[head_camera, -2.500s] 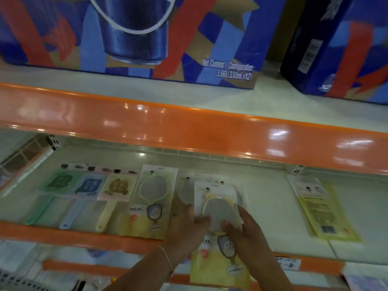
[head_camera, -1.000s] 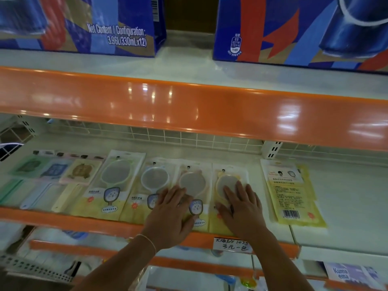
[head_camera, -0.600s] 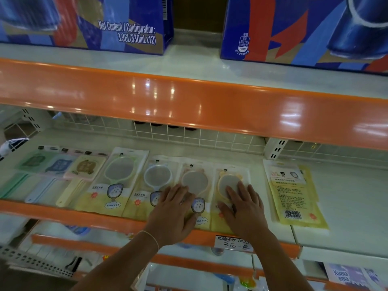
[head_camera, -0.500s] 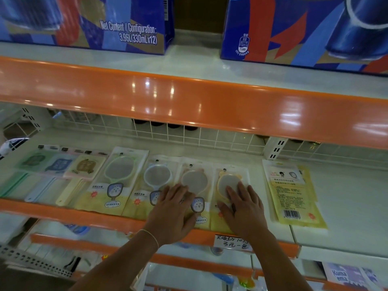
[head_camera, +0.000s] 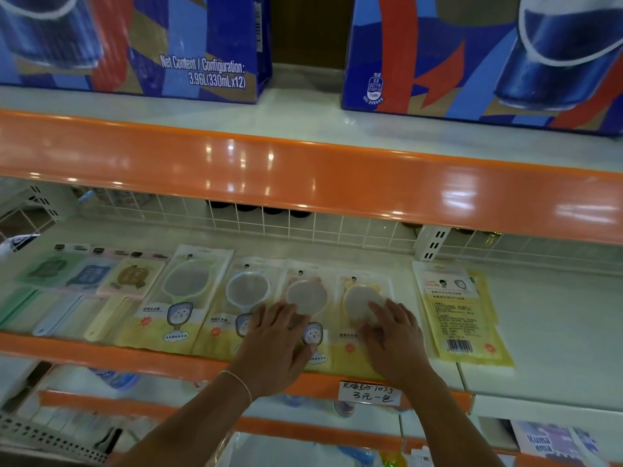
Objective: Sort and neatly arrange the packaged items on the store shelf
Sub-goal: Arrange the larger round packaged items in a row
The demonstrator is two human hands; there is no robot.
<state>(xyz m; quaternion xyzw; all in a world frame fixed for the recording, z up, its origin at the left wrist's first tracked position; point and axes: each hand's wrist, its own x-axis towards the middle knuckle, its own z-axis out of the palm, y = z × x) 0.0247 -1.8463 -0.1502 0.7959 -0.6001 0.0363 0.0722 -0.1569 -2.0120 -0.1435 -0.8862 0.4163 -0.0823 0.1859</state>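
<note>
Yellow-bottomed packets lie flat in a row on the white shelf (head_camera: 539,318), each showing a round hand mirror through a clear window, and the handwritten price tag (head_camera: 370,392) on the orange front rail serves here as the landmark. Straight above the tag lies the yellow-rimmed mirror packet (head_camera: 362,308); the right hand (head_camera: 392,335) rests on it with fingers spread and flat, pressing rather than pinching, probably to hold it square. Above and left of the tag sits the pink-rimmed mirror packet (head_camera: 305,298), with the left hand (head_camera: 274,345) laid on its lower half, fingers straight and spread, likely nudging it to line up with its neighbours.

Further left of the tag come a blue-rimmed mirror packet (head_camera: 247,291) and a taller green-rimmed mirror packet (head_camera: 194,288), their edges overlapping slightly, apparently to fit like with like. Far left of the tag lie three packaged brushes (head_camera: 91,278) in green, blue and cream, grouped as a separate kind. Up and right of the tag a yellow sachet stack (head_camera: 458,315) stands apart from the mirrors, seemingly kept as its own sort. The row looks nearly aligned; small squaring remains.
</note>
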